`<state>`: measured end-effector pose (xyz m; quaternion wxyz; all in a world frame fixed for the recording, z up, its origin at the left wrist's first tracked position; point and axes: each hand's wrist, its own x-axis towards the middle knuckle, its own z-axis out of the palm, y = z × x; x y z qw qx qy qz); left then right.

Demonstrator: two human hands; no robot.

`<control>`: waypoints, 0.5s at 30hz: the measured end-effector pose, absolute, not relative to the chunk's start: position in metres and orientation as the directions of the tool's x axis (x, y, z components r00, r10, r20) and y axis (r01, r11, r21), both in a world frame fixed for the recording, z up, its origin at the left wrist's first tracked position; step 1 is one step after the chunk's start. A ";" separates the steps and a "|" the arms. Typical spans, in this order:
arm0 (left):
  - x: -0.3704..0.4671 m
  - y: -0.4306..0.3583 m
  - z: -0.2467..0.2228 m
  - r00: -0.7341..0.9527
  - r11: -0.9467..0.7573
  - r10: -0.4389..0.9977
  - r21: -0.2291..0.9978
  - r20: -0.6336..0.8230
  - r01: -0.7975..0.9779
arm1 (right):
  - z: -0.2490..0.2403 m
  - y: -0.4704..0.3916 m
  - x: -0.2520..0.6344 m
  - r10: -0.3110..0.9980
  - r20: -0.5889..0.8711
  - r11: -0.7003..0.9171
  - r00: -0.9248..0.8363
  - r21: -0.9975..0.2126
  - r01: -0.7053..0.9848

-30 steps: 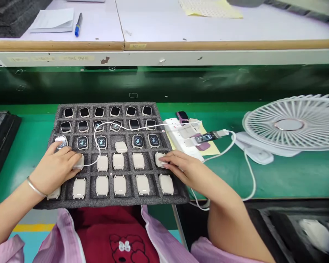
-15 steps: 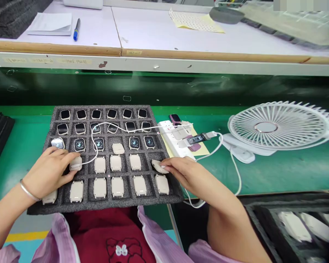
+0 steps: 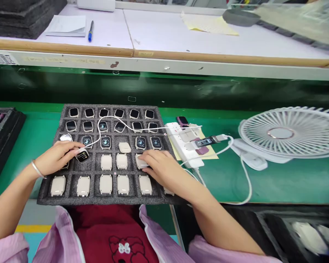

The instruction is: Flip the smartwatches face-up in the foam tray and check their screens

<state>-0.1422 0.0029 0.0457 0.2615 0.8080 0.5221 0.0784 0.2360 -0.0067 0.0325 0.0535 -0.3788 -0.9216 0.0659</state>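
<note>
1. So, left hand [image 3: 55, 155] first: fingers pinched in close at the edge of a tilted watch [image 3: 82, 156] with its screen lit. It's above the second slot of the fourth row, counting from the far side.
2. A white cable [image 3: 106, 116] ends right at those fingertips, then loops across the tray. Can't tell how much of the grip is on the watch and how much on the cable end.
3. Right hand [image 3: 164, 170] has its fingers bent over a pale watch [image 3: 140, 161], fifth slot, same row — touching it, but I can't tell if it's actually gripped.
4. All that happens over a dark foam tray [image 3: 98, 200]. Far rows are screen-up, a few lit; the nearest row is backs-up.
5. Just right of the tray there's a white power strip [image 3: 178, 137], with a small display plug [image 3: 205, 141] beside it.
6. Farther right — a white fan [image 3: 287, 133] on the green table [image 3: 279, 182].
</note>
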 end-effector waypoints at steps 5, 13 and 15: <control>-0.140 0.000 0.043 0.488 -0.307 0.843 0.539 -0.229 0.784 | 0.036 0.005 0.241 0.681 0.019 0.710 -0.732 -0.261 0.654; -0.136 0.002 0.046 0.474 -0.292 0.835 0.508 -0.278 0.811 | 0.042 0.039 0.258 0.703 -0.198 0.421 -0.683 -0.658 0.624; -0.133 0.000 0.047 0.470 -0.288 0.835 0.501 -0.287 0.816 | 0.039 0.040 0.259 0.670 -0.206 0.456 -0.714 -0.644 0.614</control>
